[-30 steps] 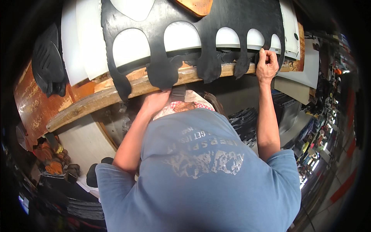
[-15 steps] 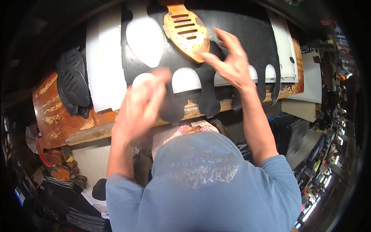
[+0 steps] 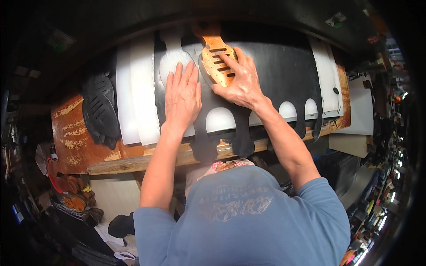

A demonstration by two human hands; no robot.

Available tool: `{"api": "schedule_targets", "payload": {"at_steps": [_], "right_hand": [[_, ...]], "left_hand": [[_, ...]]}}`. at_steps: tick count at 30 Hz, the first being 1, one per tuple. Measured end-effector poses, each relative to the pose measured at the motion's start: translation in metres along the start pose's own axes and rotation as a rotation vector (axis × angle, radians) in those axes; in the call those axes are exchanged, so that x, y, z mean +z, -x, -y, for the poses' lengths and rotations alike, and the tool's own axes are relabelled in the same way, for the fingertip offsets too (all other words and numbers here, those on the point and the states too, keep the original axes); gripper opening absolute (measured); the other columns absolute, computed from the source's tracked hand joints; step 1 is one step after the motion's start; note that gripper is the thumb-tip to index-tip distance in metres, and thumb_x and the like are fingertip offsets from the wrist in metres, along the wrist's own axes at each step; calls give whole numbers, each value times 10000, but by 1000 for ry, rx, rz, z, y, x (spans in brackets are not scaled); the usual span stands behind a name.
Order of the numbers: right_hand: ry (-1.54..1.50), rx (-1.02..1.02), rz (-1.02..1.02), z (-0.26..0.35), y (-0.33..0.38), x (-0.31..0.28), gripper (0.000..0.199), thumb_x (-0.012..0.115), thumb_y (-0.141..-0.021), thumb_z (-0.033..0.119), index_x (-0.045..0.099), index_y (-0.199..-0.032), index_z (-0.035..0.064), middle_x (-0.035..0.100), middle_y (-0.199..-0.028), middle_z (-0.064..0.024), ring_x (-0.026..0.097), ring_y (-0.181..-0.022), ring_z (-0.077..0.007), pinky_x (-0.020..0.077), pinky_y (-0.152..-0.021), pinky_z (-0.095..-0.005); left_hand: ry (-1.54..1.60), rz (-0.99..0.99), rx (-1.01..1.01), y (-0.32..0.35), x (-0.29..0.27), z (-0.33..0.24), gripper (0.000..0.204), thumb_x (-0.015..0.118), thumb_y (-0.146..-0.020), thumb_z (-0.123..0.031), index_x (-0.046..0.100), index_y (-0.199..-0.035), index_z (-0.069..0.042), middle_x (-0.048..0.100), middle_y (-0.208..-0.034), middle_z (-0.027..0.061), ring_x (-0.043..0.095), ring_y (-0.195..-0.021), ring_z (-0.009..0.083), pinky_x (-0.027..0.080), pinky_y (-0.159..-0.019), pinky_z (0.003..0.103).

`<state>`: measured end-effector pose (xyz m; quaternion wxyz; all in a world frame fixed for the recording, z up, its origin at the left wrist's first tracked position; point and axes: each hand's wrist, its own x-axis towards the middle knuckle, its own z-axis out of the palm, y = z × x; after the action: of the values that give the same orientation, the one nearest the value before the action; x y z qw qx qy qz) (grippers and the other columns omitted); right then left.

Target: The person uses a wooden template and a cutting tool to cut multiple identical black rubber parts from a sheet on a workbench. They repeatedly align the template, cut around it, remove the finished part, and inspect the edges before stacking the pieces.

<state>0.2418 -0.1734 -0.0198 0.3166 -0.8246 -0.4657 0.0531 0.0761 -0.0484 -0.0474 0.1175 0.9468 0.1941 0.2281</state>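
Near twelve o'clock in the head view, a wooden template (image 3: 215,42) lies on a large black sheet (image 3: 284,66), its slotted broad part turned toward the person and its narrow neck pointing to twelve. The right hand (image 3: 243,82), toward one o'clock, is partly open over the template: the thumb lies by its near tip, one finger reaches across the slots, and the others lie along its right side. How firmly this hand grips cannot be told. The left hand (image 3: 183,95), toward eleven, is flattened palm down with its fingers extended, grasping nothing; it covers the near part of a white-showing opening (image 3: 175,55) in the sheet, just beside the template.

Along the sheet's near edge, rounded cut-outs show white, and dark tongues between them hang over the timber edge (image 3: 128,166) of the bench. White sheets (image 3: 135,95) show past the black one toward ten o'clock, and more toward two, where a small black oval (image 3: 336,90) lies. Between nine and ten, slotted black pieces (image 3: 101,102) lie overlapping on the worn bench top (image 3: 73,146). Toward eight, below the bench, orange-brown pieces (image 3: 76,201) are heaped. The person's blue shirt (image 3: 235,235) fills six o'clock.
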Motion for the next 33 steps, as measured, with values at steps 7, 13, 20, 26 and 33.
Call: {"api": "schedule_targets", "payload": {"at_steps": [7,13,20,26,33], "right_hand": [[-240,-66,274,-35,4,-88,917,886,-649,339,621,-1495,103,444,-1623,-235,495,-1459,-381,436,-1176,-453],[-1189,329,140,-21,53,-77,891,929,-727,102,534,-1509,-60,514,-1542,-235,568,-1364,-288,473,-1140,-404],[-1463,435,14,-2,72,-59,815,837,-835,98,459,-1525,-117,611,-1407,-205,609,-1279,-224,472,-1116,-355],[-1549,421,-3,-3,78,-73,753,798,-844,90,504,-1514,-88,641,-1373,-162,629,-1220,-190,483,-1081,-314],[-1207,347,-61,-33,99,-102,838,820,-791,159,498,-1520,-100,628,-1429,-208,582,-1362,-251,388,-1203,-371]], "left_hand": [[23,29,2,8,-2,4,438,616,-1016,-112,590,-1432,22,538,-1560,186,415,-1504,426,302,-1252,565],[686,97,-291,13,-27,-69,791,821,-911,-261,473,-1554,41,475,-1591,289,409,-1526,411,344,-1249,465],[1092,137,-185,24,-7,-127,754,742,-997,-254,394,-1594,49,392,-1639,307,407,-1526,424,386,-1221,447],[869,8,-606,55,-27,-90,229,593,-1091,-110,712,-1245,11,719,-1021,42,613,-886,95,512,-790,267],[997,-189,-853,92,-69,-13,317,552,-1096,-90,618,-1354,84,695,-1214,93,619,-1107,135,487,-997,301]]}}
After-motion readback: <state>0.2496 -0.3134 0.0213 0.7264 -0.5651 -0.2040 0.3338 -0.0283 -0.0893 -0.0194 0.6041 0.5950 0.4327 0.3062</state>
